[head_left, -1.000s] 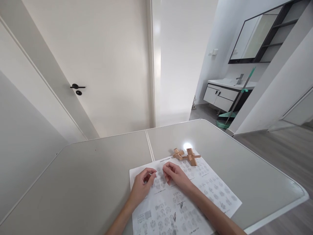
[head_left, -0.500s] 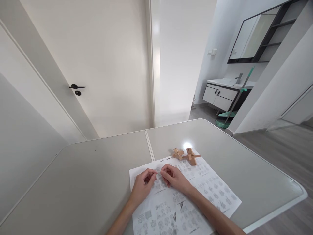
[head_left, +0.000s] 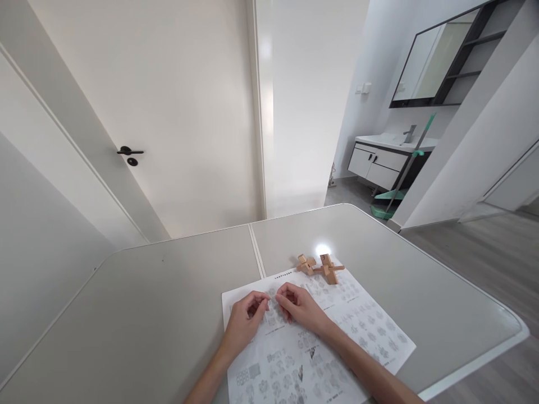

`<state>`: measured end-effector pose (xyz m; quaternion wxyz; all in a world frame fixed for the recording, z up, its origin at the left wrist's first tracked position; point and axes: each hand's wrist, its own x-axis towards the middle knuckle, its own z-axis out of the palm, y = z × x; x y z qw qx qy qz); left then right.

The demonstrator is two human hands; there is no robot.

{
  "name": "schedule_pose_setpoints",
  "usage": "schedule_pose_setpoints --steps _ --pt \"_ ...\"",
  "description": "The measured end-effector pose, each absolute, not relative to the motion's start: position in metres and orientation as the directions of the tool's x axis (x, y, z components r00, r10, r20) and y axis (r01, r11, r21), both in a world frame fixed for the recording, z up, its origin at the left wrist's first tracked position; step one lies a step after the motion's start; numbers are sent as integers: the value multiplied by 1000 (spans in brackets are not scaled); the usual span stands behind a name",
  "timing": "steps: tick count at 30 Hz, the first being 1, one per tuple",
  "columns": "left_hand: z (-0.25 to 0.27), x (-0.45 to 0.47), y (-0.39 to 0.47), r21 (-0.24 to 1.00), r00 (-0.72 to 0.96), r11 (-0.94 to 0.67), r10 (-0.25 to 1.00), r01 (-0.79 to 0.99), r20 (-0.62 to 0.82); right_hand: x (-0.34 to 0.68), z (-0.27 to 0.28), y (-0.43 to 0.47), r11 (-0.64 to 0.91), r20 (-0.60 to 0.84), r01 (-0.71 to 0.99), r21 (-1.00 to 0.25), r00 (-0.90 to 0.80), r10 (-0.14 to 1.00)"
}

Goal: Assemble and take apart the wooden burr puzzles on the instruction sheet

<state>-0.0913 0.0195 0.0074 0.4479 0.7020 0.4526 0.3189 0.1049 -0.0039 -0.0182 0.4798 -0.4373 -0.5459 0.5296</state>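
Observation:
My left hand (head_left: pixel 247 317) rests on a printed sheet (head_left: pixel 290 342), its fingers curled and the thumb tip close to the index finger. Nothing shows in it. Just to its right, my right hand (head_left: pixel 301 306) also lies on the sheet with bent, closed fingers and nothing visible in them. A small gap separates the two sets of fingertips. Rows of small grey diagrams cover the paper, partly hidden beneath my hands and forearms. At the sheet's far edge, beyond my right hand, lie a smaller wooden burr puzzle (head_left: pixel 306 264) and a larger one (head_left: pixel 329 269), side by side.
The grey table (head_left: pixel 147 314) has a pale seam and a light rim. A white door (head_left: pixel 189 112) with a black handle (head_left: pixel 130 151) stands behind it. To the right are a washbasin cabinet (head_left: pixel 377 163), a mirror (head_left: pixel 435 62) and a green dustpan (head_left: pixel 382 212) by the wall.
My hands keep the same curled pose over the sheet, and the wooden puzzles stay put. Only the camera view has shifted very slightly.

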Motion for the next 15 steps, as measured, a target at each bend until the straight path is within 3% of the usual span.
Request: schedule_pose_setpoints --steps 6,10,15 --pt "4 -94 22 963 373 -137 927 232 42 103 -11 -8 124 119 47 -991 -108 987" --pt "6 -110 36 996 235 11 972 -83 9 102 -12 -8 114 108 71 -991 -93 990" --pt "9 -138 57 930 48 76 997 -361 -62 101 -13 -6 99 93 72 -993 -84 992"
